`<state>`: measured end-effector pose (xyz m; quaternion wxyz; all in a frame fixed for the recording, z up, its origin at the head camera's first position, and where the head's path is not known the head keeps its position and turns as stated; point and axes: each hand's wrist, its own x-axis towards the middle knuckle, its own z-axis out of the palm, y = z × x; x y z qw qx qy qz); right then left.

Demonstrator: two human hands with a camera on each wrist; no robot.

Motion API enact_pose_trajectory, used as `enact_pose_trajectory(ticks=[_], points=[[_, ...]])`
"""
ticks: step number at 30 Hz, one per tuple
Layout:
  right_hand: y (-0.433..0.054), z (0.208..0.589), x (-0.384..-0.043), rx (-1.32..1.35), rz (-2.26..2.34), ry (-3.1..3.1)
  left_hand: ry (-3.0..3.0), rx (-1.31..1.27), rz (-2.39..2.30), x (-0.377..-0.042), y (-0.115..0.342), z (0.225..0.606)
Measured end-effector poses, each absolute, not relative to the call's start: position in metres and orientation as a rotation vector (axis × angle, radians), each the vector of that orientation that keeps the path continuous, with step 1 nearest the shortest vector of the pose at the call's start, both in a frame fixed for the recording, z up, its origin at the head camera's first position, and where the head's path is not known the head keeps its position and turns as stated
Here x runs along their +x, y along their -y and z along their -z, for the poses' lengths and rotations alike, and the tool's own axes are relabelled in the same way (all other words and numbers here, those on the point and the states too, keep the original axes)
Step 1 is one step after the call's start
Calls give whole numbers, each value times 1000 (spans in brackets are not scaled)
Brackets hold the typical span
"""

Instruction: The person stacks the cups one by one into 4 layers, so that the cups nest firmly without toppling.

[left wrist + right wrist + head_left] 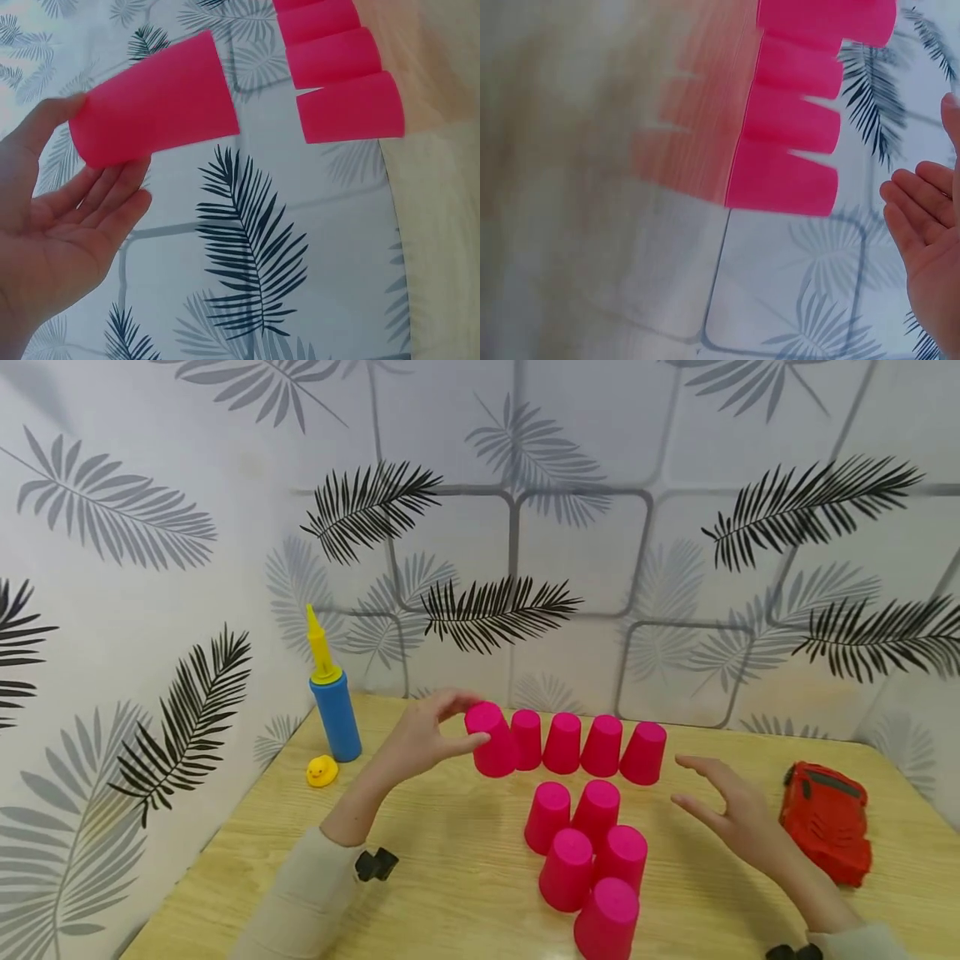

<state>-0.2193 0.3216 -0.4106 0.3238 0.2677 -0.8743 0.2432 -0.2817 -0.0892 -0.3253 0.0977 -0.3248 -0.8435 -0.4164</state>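
Basically mid-placement, by my read: the left hand (420, 737) has one pink cup (492, 743) pinched near its narrow end, thumb on one side, fingers on the other, mouth down. Left wrist view shows it off the table (442, 885), higher than the neighbours, with a visible gap to the nearest one. It hangs by the left end of a back row of four upside-down cups (602, 746). Nearer the person, five more upside-down cups (567, 870) stand in a tight group, roughly two, two, one. Right hand (741, 821) holds nothing: fingers extended, palm facing the row's right end, apart from it. Step in hand looks like adding to or taking from that row; one moment can't settle which. If adding, next move calls for keeping the rim level, lowering beside the end cup without knocking it, then letting thumb and fingers part cleanly. If taking, lift well clear before going sideways. Cups look light and thin, so a brush would likely shift the line. Blue pump (336, 717) and yellow duck (322, 771) sit far left, red toy car (827, 822) far right; none in the way.
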Motion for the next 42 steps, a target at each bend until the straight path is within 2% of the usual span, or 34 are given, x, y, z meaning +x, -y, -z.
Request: enact_pose_trajectory(ticks=[8, 16, 42], points=[[-294, 409, -188, 852, -752, 2286, 2333, -809, 1302, -317, 51, 329], [-279, 409, -175, 963, -761, 2358, 2253, -776, 1361, -344, 16, 342], [-277, 416, -172, 923, -790, 2532, 2383, -808, 1217, -372, -26, 357]])
